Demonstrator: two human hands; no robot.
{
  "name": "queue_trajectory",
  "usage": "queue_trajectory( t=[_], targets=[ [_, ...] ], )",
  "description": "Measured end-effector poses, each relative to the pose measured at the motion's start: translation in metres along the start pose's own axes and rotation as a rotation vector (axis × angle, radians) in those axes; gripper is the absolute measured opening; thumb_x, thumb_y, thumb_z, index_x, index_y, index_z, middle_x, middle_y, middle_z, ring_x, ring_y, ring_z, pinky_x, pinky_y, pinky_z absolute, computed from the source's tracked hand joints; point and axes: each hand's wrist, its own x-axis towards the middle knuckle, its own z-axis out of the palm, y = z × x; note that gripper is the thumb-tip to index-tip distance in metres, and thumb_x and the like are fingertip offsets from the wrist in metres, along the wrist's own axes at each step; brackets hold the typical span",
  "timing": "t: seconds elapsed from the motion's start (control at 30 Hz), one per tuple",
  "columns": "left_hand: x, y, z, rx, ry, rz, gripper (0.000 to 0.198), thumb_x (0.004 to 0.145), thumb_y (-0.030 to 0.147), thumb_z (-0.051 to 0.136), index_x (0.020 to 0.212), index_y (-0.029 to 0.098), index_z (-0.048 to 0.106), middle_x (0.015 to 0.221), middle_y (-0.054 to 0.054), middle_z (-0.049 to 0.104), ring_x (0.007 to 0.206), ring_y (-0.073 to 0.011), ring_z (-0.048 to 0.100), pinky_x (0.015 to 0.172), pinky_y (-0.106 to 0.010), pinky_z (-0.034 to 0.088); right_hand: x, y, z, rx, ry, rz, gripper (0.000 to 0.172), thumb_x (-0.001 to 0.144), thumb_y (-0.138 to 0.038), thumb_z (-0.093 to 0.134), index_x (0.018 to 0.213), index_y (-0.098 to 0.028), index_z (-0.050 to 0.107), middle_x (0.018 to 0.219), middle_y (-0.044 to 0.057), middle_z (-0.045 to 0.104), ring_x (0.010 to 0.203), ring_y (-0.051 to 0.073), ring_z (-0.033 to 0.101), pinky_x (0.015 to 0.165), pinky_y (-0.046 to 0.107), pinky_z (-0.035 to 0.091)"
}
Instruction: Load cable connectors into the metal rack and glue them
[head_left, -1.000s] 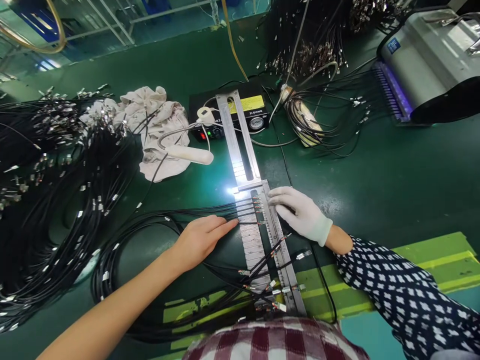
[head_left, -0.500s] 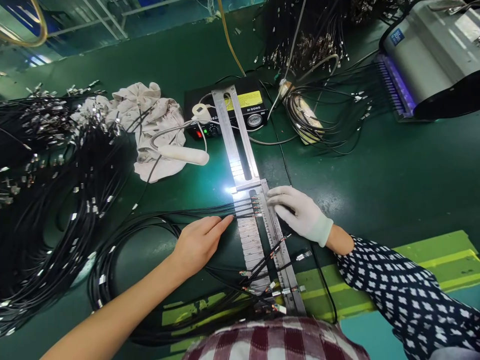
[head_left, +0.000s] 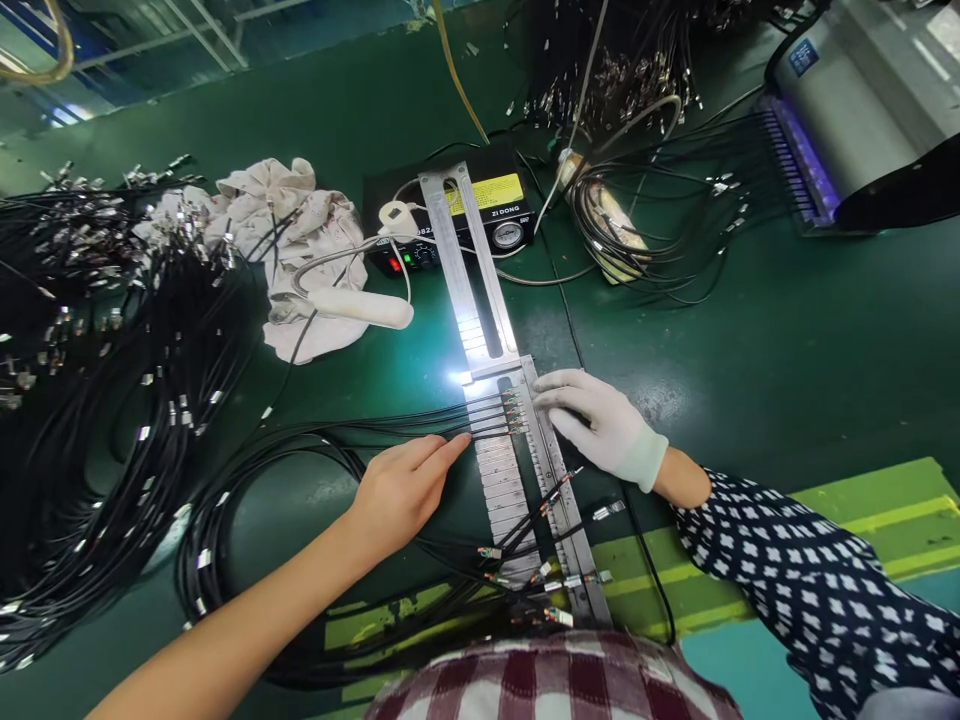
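My bare left hand (head_left: 409, 490) pinches a thin black cable (head_left: 491, 435) between thumb and index finger at the left edge of a slotted metal fixture (head_left: 502, 485). Several black cables lie side by side across the fixture's slots, their stripped ends with small coloured wires (head_left: 513, 398) pointing right. My right hand (head_left: 600, 420), in a white glove, has its fingers stretched out and their tips against the fixture's right rail (head_left: 551, 470). More cable ends with metal connectors (head_left: 607, 510) lie loosely over the fixture's near part.
Behind the fixture stands a black control box (head_left: 495, 215). A white-handled tool (head_left: 360, 307) rests on a crumpled cloth (head_left: 300, 215). Cable bundles (head_left: 172, 400) cover the left side. A grey machine with purple light (head_left: 862, 120) stands at back right. A bright light shines beside the fixture.
My left fingertips have shifted slightly right along the cable towards the fixture. The right hand stays at the rail. The view has shifted a little.
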Motion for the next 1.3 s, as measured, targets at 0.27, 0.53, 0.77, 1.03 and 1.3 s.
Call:
queue_trajectory(
  t=[0.27, 0.53, 0.77, 1.03, 1.3],
  targets=[
    [0.006, -0.004, 0.002, -0.113, -0.063, 0.005, 0.031, 0.097, 0.011, 0.043, 0.124, 0.016, 0.057, 0.09, -0.005, 0.068, 0.076, -0.0126, 0.064, 0.068, -0.022, 0.051, 0.0, 0.002, 0.001, 0.003, -0.007, 0.008, 0.023, 0.095, -0.019, 0.048, 0.102, -0.023, 0.07, 0.12, 0.007, 0.065, 0.112, 0.023, 0.063, 0.098, 0.044, 0.056],
    [-0.01, 0.013, 0.01, 0.245, -0.04, -0.055, 0.045, 0.091, 0.005, 0.043, 0.127, 0.022, 0.063, 0.102, -0.012, 0.064, 0.089, -0.0224, 0.058, 0.079, -0.037, 0.046, 0.001, 0.002, -0.001, 0.004, -0.015, -0.004, 0.024, 0.095, -0.018, 0.048, 0.103, -0.023, 0.07, 0.121, 0.006, 0.065, 0.112, 0.023, 0.063, 0.098, 0.043, 0.055],
    [-0.016, 0.021, 0.018, 0.143, -0.14, 0.033, 0.062, 0.088, 0.0, 0.038, 0.149, 0.01, 0.035, 0.146, -0.014, 0.051, 0.135, -0.026, 0.044, 0.108, -0.04, 0.041, 0.002, 0.006, 0.001, 0.005, -0.008, -0.005, 0.023, 0.093, -0.017, 0.049, 0.099, -0.023, 0.07, 0.118, 0.006, 0.066, 0.11, 0.023, 0.064, 0.098, 0.044, 0.055],
    [-0.014, 0.038, 0.027, 0.207, -0.124, 0.03, 0.065, 0.09, 0.004, 0.037, 0.153, 0.018, 0.029, 0.151, -0.019, 0.044, 0.139, -0.0301, 0.044, 0.107, -0.044, 0.046, 0.003, 0.007, 0.004, -0.014, 0.021, -0.043, 0.022, 0.093, -0.017, 0.049, 0.098, -0.023, 0.07, 0.115, 0.006, 0.066, 0.109, 0.021, 0.064, 0.097, 0.04, 0.055],
    [-0.006, 0.035, 0.025, 0.2, -0.106, 0.055, 0.049, 0.091, 0.004, 0.041, 0.137, 0.015, 0.052, 0.143, -0.021, 0.052, 0.132, -0.0303, 0.051, 0.102, -0.043, 0.047, 0.007, 0.009, 0.007, -0.034, 0.054, -0.051, 0.021, 0.092, -0.019, 0.049, 0.095, -0.021, 0.07, 0.109, 0.006, 0.067, 0.106, 0.022, 0.064, 0.098, 0.042, 0.053]
  ],
)
